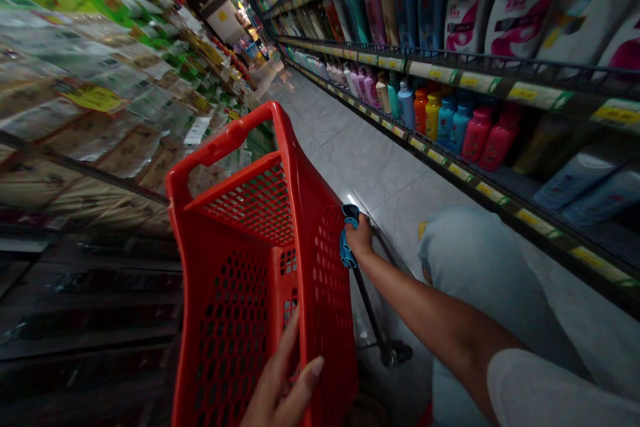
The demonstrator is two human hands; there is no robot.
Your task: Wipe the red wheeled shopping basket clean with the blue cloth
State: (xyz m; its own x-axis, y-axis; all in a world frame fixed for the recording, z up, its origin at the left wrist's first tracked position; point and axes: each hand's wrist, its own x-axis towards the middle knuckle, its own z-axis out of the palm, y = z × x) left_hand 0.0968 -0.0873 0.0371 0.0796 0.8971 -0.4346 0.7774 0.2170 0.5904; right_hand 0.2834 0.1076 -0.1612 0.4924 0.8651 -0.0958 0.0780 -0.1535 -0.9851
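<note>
1. The left hand [280, 377] was half open, its fingers spread against the mesh wall of the red basket [327, 293]. Whether it truly gripped could not be told. A hold that light could have let the basket slide or tip.
2. The right hand [359, 235] was closed around a bunched blue cloth [347, 240], close to the basket's rim and just above a dark rod [373, 317]. If that grip had eased, the cloth could have dropped to the floor or snagged on the rod.
3. The basket sat low in the aisle, above the tiled floor [370, 160] and beside the person's bent knee [465, 253]. A sudden shift of that knee could have knocked it sideways.
4. Bottles [440, 120] lined the right-hand shelf near its front edge, with packets [100, 107] stacked along the left. A careless swing of the basket or an arm could have swept items off either shelf.
5. The floor shone under the lights. If it was slick, a person crouched this low could have lost their footing.
</note>
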